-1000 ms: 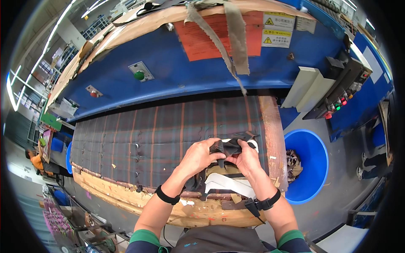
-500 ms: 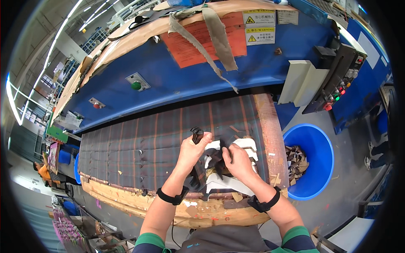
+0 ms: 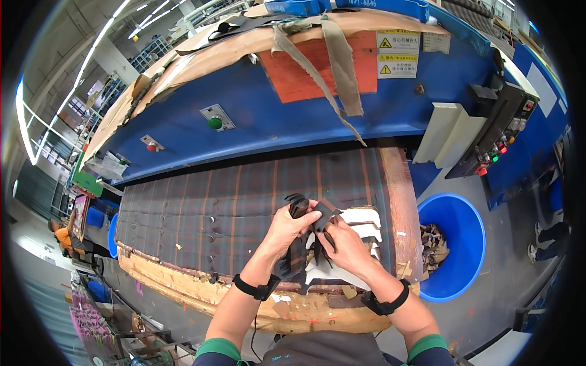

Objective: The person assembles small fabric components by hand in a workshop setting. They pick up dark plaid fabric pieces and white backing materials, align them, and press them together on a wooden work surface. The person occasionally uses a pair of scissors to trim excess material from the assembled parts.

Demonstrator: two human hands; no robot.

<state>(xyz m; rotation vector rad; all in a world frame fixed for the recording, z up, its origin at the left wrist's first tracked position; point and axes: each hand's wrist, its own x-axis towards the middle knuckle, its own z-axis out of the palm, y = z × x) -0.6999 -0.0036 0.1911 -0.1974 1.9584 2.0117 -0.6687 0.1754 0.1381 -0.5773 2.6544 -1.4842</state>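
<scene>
My left hand point(image 3: 282, 232) is closed around a bundle of thin black cut pieces point(image 3: 298, 205), whose ends stick up above the thumb. Close beside it, my right hand point(image 3: 350, 245) is closed on dark flat pieces point(image 3: 324, 219), which lie between the two hands. Whether these are leather or fabric I cannot tell. Beneath and beside my right hand, white cut sheets point(image 3: 366, 218) lie in a loose pile on the plaid-covered table point(image 3: 244, 189). More black strips hang below my left hand. My fingers partly hide the pieces.
A blue machine beam point(image 3: 244, 131) spans the far side, with cloth strips point(image 3: 343, 67) hanging from it. At the right are a button panel point(image 3: 497, 137) and a blue bin point(image 3: 467, 244) holding scraps. The table's wooden front edge point(image 3: 183, 283) is worn. A person point(image 3: 64, 236) is far left.
My hands have come together, and the dark pieces in the right hand now meet the left hand's bundle. The whole view has shifted slightly down and right.
</scene>
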